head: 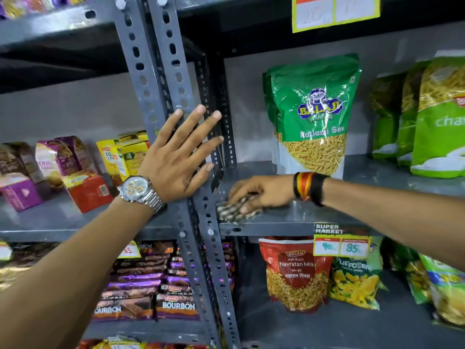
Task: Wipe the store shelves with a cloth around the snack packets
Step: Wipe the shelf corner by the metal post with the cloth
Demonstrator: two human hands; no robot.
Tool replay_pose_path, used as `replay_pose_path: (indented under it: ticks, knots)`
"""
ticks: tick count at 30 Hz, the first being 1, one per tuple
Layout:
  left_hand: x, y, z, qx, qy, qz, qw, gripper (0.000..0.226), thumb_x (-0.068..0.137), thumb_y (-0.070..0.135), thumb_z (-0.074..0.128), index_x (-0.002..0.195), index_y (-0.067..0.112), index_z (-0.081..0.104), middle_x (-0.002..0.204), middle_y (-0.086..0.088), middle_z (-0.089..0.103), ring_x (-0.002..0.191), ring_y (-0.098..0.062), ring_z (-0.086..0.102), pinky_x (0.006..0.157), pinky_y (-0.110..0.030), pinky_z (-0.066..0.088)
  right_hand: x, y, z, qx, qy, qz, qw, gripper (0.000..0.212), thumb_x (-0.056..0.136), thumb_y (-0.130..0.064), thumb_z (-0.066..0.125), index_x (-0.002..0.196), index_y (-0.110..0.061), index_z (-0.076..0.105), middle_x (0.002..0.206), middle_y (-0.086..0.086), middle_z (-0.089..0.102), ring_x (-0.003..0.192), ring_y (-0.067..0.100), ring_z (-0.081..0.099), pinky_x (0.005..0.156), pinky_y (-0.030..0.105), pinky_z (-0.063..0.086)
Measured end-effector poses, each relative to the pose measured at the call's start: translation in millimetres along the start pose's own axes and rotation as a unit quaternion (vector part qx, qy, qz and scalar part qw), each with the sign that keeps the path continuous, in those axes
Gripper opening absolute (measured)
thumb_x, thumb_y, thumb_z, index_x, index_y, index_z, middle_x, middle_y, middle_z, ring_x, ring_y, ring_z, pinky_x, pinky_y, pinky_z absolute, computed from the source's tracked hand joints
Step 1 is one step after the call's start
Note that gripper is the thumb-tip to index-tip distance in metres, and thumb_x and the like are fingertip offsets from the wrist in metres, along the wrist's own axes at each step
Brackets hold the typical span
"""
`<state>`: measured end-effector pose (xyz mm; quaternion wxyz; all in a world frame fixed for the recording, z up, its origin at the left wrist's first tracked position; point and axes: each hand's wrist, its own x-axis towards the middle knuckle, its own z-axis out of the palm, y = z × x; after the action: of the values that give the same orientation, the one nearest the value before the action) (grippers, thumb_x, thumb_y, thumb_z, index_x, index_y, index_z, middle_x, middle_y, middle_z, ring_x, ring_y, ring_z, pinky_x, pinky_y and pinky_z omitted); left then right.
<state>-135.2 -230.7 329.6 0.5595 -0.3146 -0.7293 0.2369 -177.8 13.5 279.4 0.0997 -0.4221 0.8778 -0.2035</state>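
My right hand (261,193) presses a patterned grey cloth (232,212) flat on the grey metal shelf (289,217), at its front left corner beside the upright post. A green snack packet (312,114) stands upright just behind that hand, not touching it. My left hand (180,154), with a steel watch on the wrist, rests flat with fingers spread against the slotted grey post (161,79) and holds nothing.
More green packets (427,117) stand at the shelf's right. Biscuit boxes (83,165) fill the left bay. Below are a red mix packet (294,273), a yellow-green corn packet (354,280), stacked biscuit packs (156,285), and a price tag (341,241) on the shelf edge.
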Motion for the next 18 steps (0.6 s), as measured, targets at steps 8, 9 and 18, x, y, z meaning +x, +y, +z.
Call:
replay_pose_path:
  ticks: [8, 9, 18]
  knots:
    - [-0.3, 1.1, -1.9, 0.004, -0.005, -0.001, 1.0, 0.053, 0.101, 0.038, 0.039, 0.145, 0.012, 0.05, 0.166, -0.013, 0.022, 0.155, -0.035, 0.013, 0.124, -0.058, 0.012, -6.1, 25.8, 1.2, 0.009, 0.12, 0.063, 0.991, 0.038, 0.092, -0.024, 0.061, 0.129, -0.017, 0.059, 0.12, -0.001, 0.054, 0.109, 0.009, 0.053, 0.101, 0.022, 0.038]
    - [-0.4, 0.8, -2.1, 0.005, -0.006, -0.001, 1.0, 0.053, 0.101, 0.038, 0.039, 0.145, 0.012, 0.05, 0.167, -0.012, 0.021, 0.155, -0.035, 0.013, 0.124, -0.058, 0.012, -13.2, 24.3, 4.9, 0.001, 0.116, 0.058, 0.992, 0.038, 0.092, -0.025, 0.061, 0.129, -0.019, 0.059, 0.121, -0.002, 0.052, 0.111, 0.01, 0.052, 0.103, 0.024, 0.037]
    - [0.6, 1.2, -0.4, -0.005, -0.004, -0.002, 1.0, 0.054, 0.1, 0.037, 0.041, 0.148, 0.012, 0.047, 0.167, -0.013, 0.021, 0.155, -0.036, 0.013, 0.123, -0.061, 0.016, -41.2, 15.9, -4.2, 0.006, 0.141, 0.054, 0.988, 0.034, 0.092, -0.023, 0.06, 0.125, -0.018, 0.062, 0.111, 0.002, 0.056, 0.103, 0.012, 0.055, 0.098, 0.025, 0.041]
